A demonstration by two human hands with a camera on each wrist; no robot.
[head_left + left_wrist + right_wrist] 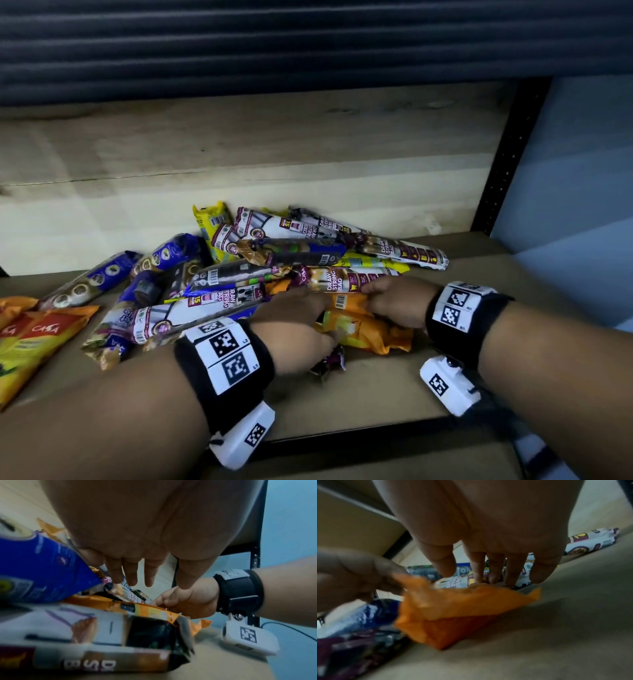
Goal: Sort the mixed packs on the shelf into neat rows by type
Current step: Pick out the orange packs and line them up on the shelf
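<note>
A heap of mixed packs lies on the wooden shelf (pixel 376 387): white-and-maroon drawstring bag rolls (pixel 301 226), blue packs (pixel 171 255) and yellow packs (pixel 210 219). At the heap's front edge sits a crumpled orange pack (pixel 363 329), and both hands are on it. My left hand (pixel 325 337) lies over its left part and pinches a raised corner (pixel 402 580). My right hand (pixel 373 294) grips its far right edge, fingertips (pixel 479 577) on the top fold. The right hand (pixel 171 601) also shows in the left wrist view, curled on the orange pack (pixel 154 610).
Two orange packs (pixel 44 339) lie flat at the far left. A drawstring bag roll (pixel 102 635) and a blue pack (pixel 42 568) sit close under my left wrist. A black upright post (pixel 507 154) bounds the shelf on the right; bare board lies in front.
</note>
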